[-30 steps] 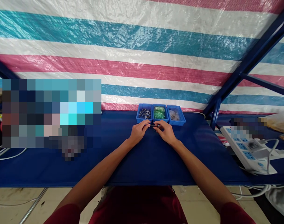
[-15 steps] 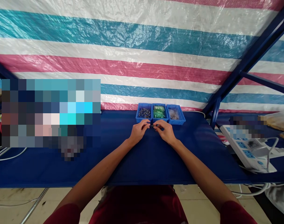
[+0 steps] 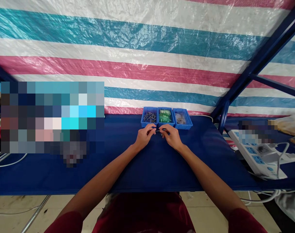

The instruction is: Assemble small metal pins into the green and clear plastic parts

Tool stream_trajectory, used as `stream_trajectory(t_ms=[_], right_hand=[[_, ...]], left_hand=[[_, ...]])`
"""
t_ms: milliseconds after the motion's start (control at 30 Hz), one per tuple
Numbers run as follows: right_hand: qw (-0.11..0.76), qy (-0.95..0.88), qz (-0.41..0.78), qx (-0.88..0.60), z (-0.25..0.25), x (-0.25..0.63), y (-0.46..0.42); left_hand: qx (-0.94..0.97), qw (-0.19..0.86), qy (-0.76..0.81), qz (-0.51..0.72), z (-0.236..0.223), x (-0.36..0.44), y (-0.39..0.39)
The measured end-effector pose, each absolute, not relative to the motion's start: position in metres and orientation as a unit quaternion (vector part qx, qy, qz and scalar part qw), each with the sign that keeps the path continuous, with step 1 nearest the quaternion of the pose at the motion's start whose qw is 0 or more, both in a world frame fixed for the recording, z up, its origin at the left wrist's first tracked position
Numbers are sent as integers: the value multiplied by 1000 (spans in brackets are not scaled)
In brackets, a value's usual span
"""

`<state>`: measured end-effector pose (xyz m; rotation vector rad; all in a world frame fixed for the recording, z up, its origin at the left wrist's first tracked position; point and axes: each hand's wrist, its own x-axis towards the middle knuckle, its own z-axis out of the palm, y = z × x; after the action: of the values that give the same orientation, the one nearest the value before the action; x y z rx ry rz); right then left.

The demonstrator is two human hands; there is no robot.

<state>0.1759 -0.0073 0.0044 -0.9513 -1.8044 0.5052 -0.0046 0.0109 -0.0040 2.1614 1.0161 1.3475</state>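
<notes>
My left hand (image 3: 144, 136) is closed in a pinch on one end of a thin metal pin (image 3: 158, 130). Opposite it, my right hand (image 3: 172, 136) pinches the pin's other end, so it spans the small gap between my fingertips. Something small and metallic pokes out under the right fingers, too small to name. Just beyond my hands stand three blue bins side by side. The left bin (image 3: 145, 125) holds many small metal pins or screws, the middle bin (image 3: 166, 124) green plastic packets, and the right bin (image 3: 186, 127) clear plastic pieces or bags.
A dark blue covering lies over the table (image 3: 128, 174). At the right is a white power strip (image 3: 250, 152) with cables, near a blue frame post (image 3: 244, 79). Striped plastic sheeting (image 3: 147, 64) hangs behind. Pixelation hides the left side.
Both hands stay nearly in place above the table before the bins. The right fingers have shifted slightly around the pin, and a bit more metal shows beneath them.
</notes>
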Motion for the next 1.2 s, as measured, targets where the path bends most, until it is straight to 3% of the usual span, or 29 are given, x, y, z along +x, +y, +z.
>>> stream_trajectory(t_ms=[867, 1200], right_hand=[[473, -752, 188, -418, 3, 176, -6], [463, -765, 177, -411, 2, 177, -5]], left_hand=[[780, 144, 376, 479, -4, -5, 13], [764, 198, 373, 487, -3, -4, 12]])
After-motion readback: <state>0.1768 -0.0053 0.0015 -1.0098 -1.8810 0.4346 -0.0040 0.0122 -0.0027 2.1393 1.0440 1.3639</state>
